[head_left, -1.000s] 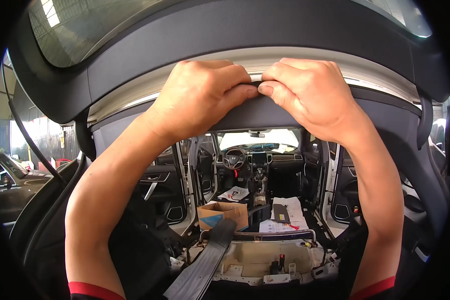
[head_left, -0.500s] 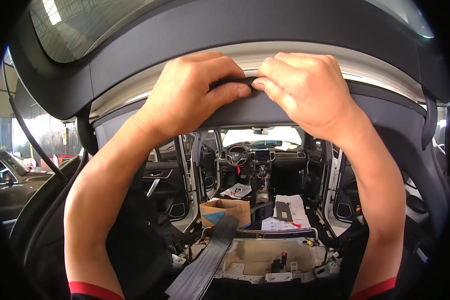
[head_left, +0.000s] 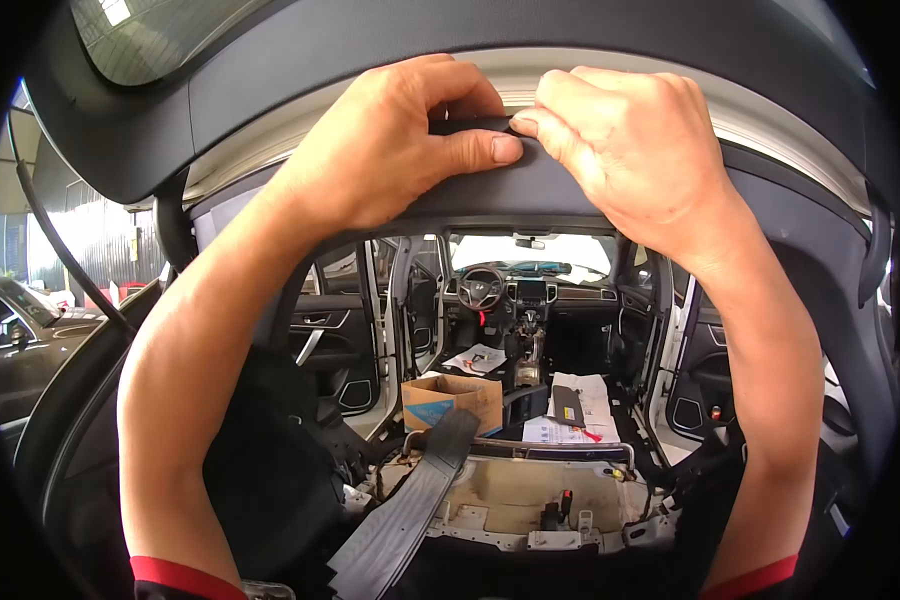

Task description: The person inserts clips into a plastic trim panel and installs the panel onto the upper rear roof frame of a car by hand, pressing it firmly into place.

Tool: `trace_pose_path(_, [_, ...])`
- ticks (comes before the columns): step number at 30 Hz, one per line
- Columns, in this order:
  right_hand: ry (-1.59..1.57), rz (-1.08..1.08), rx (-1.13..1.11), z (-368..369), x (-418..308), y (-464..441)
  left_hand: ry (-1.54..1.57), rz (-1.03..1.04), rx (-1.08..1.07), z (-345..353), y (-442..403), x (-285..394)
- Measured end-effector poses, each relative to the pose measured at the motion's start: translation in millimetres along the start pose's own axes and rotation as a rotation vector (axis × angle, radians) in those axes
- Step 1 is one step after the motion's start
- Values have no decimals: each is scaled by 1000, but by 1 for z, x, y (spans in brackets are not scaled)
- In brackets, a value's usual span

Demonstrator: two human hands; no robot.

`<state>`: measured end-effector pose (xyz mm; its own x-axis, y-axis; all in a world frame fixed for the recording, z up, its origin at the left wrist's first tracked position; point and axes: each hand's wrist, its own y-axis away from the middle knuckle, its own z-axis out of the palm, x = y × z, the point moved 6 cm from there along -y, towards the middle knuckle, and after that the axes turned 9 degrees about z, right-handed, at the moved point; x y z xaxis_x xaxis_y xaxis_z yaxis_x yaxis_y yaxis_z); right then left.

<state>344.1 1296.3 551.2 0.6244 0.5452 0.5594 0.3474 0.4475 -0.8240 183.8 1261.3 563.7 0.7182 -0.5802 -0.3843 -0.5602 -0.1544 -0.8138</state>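
At the top of a car's rear opening, my left hand (head_left: 380, 150) is closed around a black rubber weatherstrip (head_left: 465, 126), fingers over the top and thumb against the lower side. Close beside it, my right hand (head_left: 645, 150) pinches the same strip between thumb and curled fingers. The fingertips of both hands are partly hidden behind the edge. Just below the strip is the dark headliner (head_left: 510, 192); above runs the pale metal roof edge (head_left: 760, 130). The raised tailgate (head_left: 390, 30) hangs overhead.
Inside the stripped cabin are a cardboard box (head_left: 450, 405), paper sheets (head_left: 600, 395) and a bare metal floor panel (head_left: 520, 495). A long grey trim piece (head_left: 400, 520) leans at the front. The steering wheel (head_left: 480, 288) is far ahead. Another car (head_left: 35, 340) stands outside left.
Both hands appear slightly higher in view, still at the strip, as the view has shifted. My left thumb has stretched a little further right along the strip.
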Motion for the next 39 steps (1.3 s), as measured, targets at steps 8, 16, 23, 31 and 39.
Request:
trace_pose_path(8, [-256, -66, -55, 1, -6, -12, -150, 56, -73, -13, -7, 1])
trace_pose_path(16, [-42, -22, -25, 7, -15, -14, -91, -2, -9, -14, 16, -15])
trace_pose_path(23, [-255, 12, -178, 12, -17, -22, -331, 252, 87, -22, 15, -7])
trace_pose_path(31, [-107, 44, -185, 21, -27, -28, 32, 76, -22, -26, 29, -28])
trace_pose_path(39, [-264, -73, -103, 22, -34, -27, -266, 289, 96, -32, 29, -17])
